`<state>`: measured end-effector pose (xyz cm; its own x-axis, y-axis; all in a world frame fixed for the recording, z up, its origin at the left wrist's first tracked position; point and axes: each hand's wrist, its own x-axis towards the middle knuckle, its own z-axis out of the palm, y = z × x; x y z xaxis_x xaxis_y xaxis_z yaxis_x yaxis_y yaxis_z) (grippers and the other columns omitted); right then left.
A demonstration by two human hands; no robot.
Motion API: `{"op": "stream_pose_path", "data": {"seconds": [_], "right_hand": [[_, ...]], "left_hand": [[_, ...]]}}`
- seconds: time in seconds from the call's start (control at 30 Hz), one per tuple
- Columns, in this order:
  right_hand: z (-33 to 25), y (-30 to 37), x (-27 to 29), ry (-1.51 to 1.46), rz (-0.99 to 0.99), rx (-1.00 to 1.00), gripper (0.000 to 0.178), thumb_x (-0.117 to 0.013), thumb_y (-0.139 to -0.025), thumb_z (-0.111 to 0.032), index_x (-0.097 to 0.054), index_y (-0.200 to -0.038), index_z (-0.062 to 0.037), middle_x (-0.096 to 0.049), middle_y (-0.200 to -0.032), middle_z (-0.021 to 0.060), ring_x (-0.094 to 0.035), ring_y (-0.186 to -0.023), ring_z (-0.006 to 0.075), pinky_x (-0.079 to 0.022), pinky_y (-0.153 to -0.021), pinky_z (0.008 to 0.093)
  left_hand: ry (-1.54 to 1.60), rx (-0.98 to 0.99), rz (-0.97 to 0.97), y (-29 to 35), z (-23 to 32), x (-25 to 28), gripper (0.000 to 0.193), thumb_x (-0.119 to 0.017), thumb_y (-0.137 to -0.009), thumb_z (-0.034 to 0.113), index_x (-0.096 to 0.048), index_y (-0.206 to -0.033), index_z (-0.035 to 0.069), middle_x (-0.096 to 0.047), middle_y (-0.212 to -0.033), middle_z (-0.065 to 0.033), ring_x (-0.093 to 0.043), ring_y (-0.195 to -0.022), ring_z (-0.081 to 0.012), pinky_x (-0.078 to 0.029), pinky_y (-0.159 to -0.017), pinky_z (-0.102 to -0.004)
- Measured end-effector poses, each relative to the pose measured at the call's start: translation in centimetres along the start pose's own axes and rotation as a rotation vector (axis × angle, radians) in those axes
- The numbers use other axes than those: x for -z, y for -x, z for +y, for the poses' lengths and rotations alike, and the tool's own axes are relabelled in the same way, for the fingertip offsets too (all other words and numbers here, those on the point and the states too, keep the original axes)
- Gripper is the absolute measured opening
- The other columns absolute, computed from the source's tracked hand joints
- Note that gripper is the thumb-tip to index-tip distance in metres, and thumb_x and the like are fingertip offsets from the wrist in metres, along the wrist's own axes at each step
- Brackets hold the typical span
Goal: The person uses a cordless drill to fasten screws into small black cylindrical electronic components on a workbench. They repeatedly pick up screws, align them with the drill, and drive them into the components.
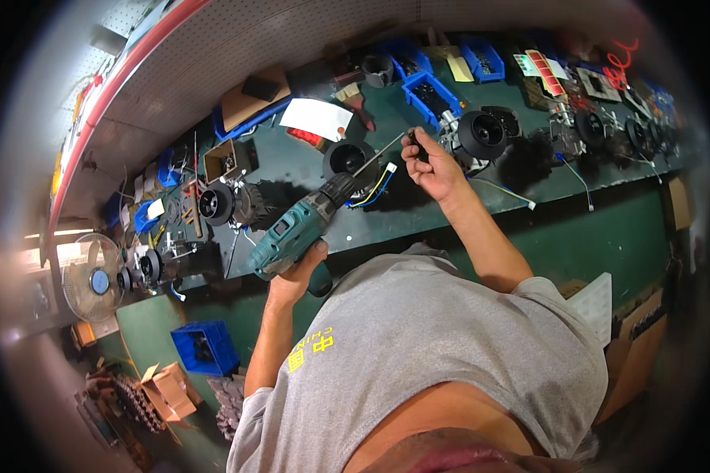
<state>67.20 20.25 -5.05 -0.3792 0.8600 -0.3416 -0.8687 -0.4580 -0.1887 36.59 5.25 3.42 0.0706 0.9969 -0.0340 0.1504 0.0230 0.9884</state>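
My left hand is wrapped round the grip of a teal cordless drill. A long thin driver bit runs from its chuck up and to the right. At the bit's far end my right hand is closed in a pinch, and what its fingers hold is dark and too small to name. Behind the bit sits a black fan wheel unit, with a white connector on blue and yellow wires in front of it. Another black fan wheel on a silvery motor stands just right of my right hand.
Blue bins of small parts line the back of the green workbench. More fan units stand along both sides. White paper lies at the back. A desk fan is at far left, and a blue crate sits below the bench.
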Motion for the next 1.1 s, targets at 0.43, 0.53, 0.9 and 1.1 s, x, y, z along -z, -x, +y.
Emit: {"op": "stream_pose_path", "data": {"seconds": [0.43,0.53,0.9,1.1], "right_hand": [[-2.5,-2.5,-0.4,0.213,-0.020,-0.067,0.013,-0.068,-0.097,-0.016,-0.066,-0.104,-0.0050,-0.061,-0.094,0.0040,-0.053,-0.077,0.0057,-0.034,-0.044,0.0126],[-2.7,-2.4,-0.3,0.294,-0.041,-0.064,0.013,-0.067,-0.097,-0.014,-0.066,-0.105,-0.0043,-0.063,-0.094,0.0051,-0.055,-0.076,0.0057,-0.035,-0.043,0.0128],[-1.8,-5.4,1.6,0.572,-0.026,0.034,0.022,-0.080,-0.085,-0.012,-0.065,-0.098,-0.0015,-0.061,-0.085,0.0008,-0.049,-0.063,0.0032,-0.031,-0.046,0.0178],[0.1,-8.7,2.8,0.964,-0.064,0.079,0.016,-0.074,-0.090,-0.013,-0.071,-0.100,-0.0007,-0.063,-0.077,-0.0011,-0.047,-0.056,0.0019,-0.032,-0.047,0.0177]], "left_hand": [[0.004,0.114,0.078,-1.4,1.4,-2.9,0.028,-0.075,-0.090,0.016,-0.066,-0.112,0.001,-0.065,-0.085,-0.0032,-0.061,-0.075,-0.0134,-0.051,-0.069,-0.0298],[0.045,0.204,0.047,-1.9,2.9,-1.9,0.028,-0.076,-0.090,0.017,-0.066,-0.110,-0.001,-0.064,-0.082,-0.0038,-0.061,-0.074,-0.0144,-0.050,-0.069,-0.0303],[-0.541,0.304,-0.146,-9.8,13.7,1.3,0.030,-0.078,-0.086,0.028,-0.070,-0.103,0.004,-0.066,-0.080,-0.0026,-0.060,-0.074,-0.0117,-0.050,-0.068,-0.0292],[-0.615,0.298,-0.313,-15.6,15.7,0.3,0.032,-0.077,-0.087,0.026,-0.067,-0.109,0.004,-0.065,-0.085,-0.0010,-0.058,-0.075,-0.0118,-0.049,-0.068,-0.0298]]}}
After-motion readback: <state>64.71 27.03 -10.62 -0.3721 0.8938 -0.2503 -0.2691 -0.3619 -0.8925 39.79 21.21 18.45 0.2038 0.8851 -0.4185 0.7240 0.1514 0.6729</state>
